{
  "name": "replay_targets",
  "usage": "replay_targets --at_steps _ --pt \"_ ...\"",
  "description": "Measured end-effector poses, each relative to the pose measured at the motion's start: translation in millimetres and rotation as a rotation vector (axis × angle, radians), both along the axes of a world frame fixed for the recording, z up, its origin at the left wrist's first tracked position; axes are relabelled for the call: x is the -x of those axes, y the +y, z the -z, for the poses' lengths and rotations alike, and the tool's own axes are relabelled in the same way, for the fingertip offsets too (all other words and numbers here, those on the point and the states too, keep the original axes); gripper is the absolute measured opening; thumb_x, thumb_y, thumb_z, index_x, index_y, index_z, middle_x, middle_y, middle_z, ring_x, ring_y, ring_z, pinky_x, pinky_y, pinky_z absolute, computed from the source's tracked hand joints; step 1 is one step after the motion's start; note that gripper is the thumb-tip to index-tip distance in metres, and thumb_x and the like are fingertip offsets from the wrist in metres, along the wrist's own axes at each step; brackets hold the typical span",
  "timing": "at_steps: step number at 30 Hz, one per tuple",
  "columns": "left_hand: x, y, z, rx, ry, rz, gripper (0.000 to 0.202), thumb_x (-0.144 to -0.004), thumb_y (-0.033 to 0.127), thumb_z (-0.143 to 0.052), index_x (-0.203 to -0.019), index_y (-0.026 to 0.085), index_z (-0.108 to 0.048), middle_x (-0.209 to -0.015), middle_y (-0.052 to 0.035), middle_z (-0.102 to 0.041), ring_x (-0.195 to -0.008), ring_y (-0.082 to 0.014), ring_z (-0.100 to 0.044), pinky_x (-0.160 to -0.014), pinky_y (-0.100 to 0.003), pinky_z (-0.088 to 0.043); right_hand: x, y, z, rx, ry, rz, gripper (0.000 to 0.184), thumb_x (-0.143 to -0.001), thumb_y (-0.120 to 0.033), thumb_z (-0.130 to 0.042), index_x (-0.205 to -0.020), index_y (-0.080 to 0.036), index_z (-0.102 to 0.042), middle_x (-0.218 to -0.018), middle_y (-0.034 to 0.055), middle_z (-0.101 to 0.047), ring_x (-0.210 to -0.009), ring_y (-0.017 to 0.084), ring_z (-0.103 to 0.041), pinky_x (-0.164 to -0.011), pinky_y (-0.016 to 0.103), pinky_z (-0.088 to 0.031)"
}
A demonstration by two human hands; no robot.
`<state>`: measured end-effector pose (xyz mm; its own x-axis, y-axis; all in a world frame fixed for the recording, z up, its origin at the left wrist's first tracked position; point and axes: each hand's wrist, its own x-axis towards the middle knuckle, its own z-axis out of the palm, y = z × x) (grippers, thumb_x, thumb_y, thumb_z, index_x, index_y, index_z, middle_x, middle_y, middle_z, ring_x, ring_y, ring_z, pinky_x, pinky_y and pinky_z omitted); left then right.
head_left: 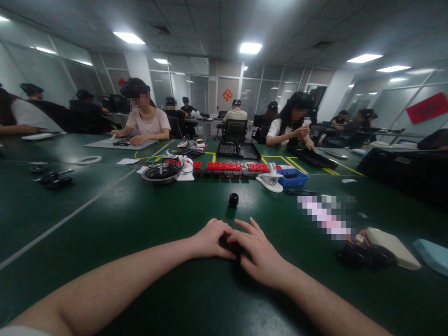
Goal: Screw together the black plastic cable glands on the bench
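My left hand (213,239) is low over the green table, its fingers curled around a small dark object (224,241) that is mostly hidden. Close against it, my right hand (261,254) has its fingers spread, the index fingertip reaching to the left hand's fingers at the dark object. Whether that finger presses on the object, I cannot tell. Just beyond both hands stands a small black ribbed cylindrical piece (233,200), apart from them.
Farther back are a row of red blocks (224,166), a metal bowl of black cable (161,172), a white clamp stand (270,178) and a blue bin (293,177). Black headphones (367,255) and a cream box (394,247) lie right. Co-workers sit across the table.
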<state>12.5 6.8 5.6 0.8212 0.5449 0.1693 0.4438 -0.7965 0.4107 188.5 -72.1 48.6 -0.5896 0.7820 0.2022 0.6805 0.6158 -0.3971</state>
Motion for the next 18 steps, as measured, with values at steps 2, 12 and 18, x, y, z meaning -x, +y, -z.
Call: replay_targets --at_steps 2,12,18 --pt "0.0 0.4 1.0 0.002 0.004 0.000 0.036 -0.065 0.047 -0.067 -0.090 0.023 -0.058 -0.084 0.0028 -0.056 -0.084 -0.0184 -0.051 -0.077 -0.029 -0.031 -0.3 -0.5 0.5 0.016 0.004 -0.022 0.044 -0.061 -0.005 -0.041 -0.101 -0.022 -0.052 -0.120 0.0019 -0.052 -0.127 0.023 -0.023 -0.104 0.052 -0.004" --pt "0.6 0.4 1.1 -0.013 0.003 -0.016 0.043 -0.062 0.054 -0.066 -0.084 0.018 -0.054 -0.082 0.0015 -0.057 -0.080 -0.0182 -0.051 -0.075 -0.030 -0.033 -1.3 2.9 15.1 -0.146 0.225 0.284 0.024 -0.080 -0.026 -0.045 -0.102 -0.017 -0.049 -0.092 0.0076 -0.057 -0.088 0.021 -0.050 -0.079 0.039 -0.041" --pt "0.3 0.7 0.5 -0.016 0.013 -0.012 0.039 -0.067 0.053 -0.061 -0.081 0.018 -0.053 -0.081 0.0000 -0.056 -0.078 -0.0186 -0.051 -0.075 -0.030 -0.034 7.6 3.3 20.8 -0.190 0.111 0.396 0.043 -0.066 -0.038 -0.064 -0.099 -0.015 -0.050 -0.091 0.0085 -0.055 -0.084 0.023 -0.049 -0.074 0.038 -0.040"
